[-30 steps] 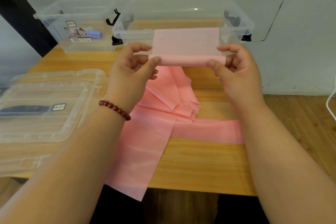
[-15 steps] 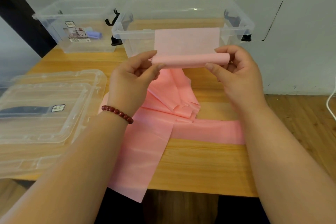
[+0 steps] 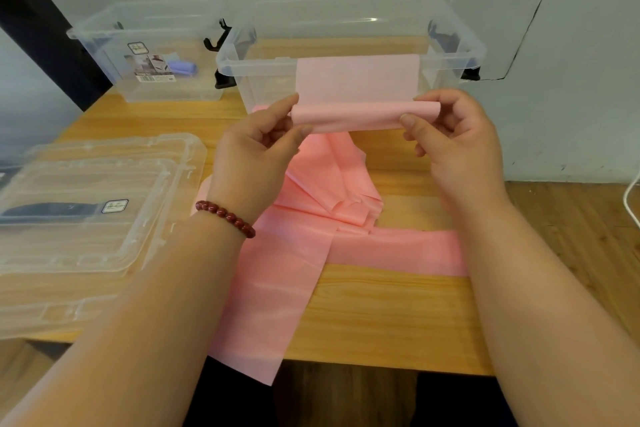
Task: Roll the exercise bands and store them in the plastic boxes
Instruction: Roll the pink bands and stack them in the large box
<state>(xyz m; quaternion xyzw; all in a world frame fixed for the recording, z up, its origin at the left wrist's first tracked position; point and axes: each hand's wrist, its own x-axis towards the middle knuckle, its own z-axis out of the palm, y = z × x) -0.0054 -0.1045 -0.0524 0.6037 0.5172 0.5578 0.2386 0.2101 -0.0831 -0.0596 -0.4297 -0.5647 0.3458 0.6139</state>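
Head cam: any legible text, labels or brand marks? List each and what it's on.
None legible.
Small logo sticker on the left clear box: too blurred to read.
Picture label with barcode on the same box: print too small.
Sticker on the clear lid: blurred.

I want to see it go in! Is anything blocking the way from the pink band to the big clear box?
Nothing visible does. Both hands, left hand and right hand, hold the pink band just in front of the open clear box, whose lid is off.
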